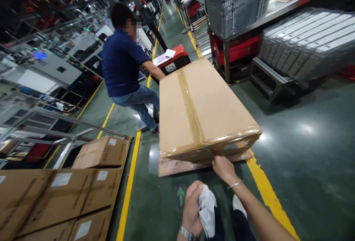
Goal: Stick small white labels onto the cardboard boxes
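A large taped cardboard box (210, 100) lies on a wooden pallet (177, 167) in front of me. My right hand (224, 167), with a thin bangle on its wrist, is closed at the lower part of the box's near side; the fingertips are partly hidden. Closer to my body, my left hand (192, 206) is wrapped round a crumpled white wrapper (206, 209), whose exact kind I cannot make out. That hand is apart from the box.
A co-worker (123, 63) in a dark blue shirt leans towards the box's far end, beside a red and black pallet truck (177, 57). Labelled cartons (69, 185) fill a cart at left. Stacked wrapped panels (307, 41) stand at right. Yellow lines (130, 185) mark the green floor.
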A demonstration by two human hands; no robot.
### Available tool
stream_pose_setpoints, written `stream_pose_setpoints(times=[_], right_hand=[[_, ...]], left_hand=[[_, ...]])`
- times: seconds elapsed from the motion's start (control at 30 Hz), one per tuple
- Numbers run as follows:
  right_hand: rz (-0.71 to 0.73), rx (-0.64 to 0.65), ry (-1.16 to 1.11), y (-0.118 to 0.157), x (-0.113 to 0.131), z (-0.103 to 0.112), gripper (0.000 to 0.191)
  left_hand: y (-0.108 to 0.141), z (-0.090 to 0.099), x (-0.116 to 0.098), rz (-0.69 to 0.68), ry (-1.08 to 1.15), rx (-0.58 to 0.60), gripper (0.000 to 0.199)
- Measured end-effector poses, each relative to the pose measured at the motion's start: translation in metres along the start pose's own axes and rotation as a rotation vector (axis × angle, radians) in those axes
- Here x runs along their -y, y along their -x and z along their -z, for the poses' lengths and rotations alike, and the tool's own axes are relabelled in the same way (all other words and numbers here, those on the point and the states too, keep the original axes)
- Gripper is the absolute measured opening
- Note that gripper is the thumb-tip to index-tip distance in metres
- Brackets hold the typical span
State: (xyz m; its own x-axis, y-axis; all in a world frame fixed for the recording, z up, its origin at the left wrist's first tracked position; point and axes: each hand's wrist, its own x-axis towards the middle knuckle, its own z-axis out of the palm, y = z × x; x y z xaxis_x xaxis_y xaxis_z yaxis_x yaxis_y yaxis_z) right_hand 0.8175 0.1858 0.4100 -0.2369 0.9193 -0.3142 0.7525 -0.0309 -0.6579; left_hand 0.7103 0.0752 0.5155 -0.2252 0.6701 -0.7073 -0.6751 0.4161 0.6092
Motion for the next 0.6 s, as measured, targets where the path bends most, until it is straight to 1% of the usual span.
stream_pose_setpoints(times=[0.07,0.17,0.23,0.3,0.37,0.43,0.53,0.6], right_hand=[[0.156,-0.003,-0.133,0.024,0.015,0.007,0.020],[0.424,-0.028,-0.315,0.074,0.035,0.029,0.026],[0.576,-0.041,-0.380,0.106,0.052,0.043,0.025],[0.718,-0.073,-0.398,0.131,0.071,0.053,0.021],[0.832,-0.131,-0.365,0.146,0.090,0.056,0.021],[0.897,-0.205,-0.297,0.155,0.105,0.055,0.022],[0.975,-0.297,-0.207,0.167,0.118,0.049,0.023],[1.008,-0.342,-0.190,0.176,0.124,0.044,0.023]], left_hand=[[0.007,0.004,-0.006,-0.028,0.011,0.011,0.040],[0.018,0.012,-0.015,-0.051,0.006,0.058,0.038],[0.024,0.017,-0.020,-0.055,0.008,0.106,0.037],[0.032,0.022,-0.025,-0.055,0.013,0.161,0.036],[0.041,0.029,-0.031,-0.052,0.018,0.200,0.035],[0.050,0.038,-0.037,-0.048,0.025,0.221,0.034],[0.063,0.052,-0.044,-0.041,0.033,0.243,0.034],[0.071,0.060,-0.047,-0.035,0.038,0.250,0.034]])
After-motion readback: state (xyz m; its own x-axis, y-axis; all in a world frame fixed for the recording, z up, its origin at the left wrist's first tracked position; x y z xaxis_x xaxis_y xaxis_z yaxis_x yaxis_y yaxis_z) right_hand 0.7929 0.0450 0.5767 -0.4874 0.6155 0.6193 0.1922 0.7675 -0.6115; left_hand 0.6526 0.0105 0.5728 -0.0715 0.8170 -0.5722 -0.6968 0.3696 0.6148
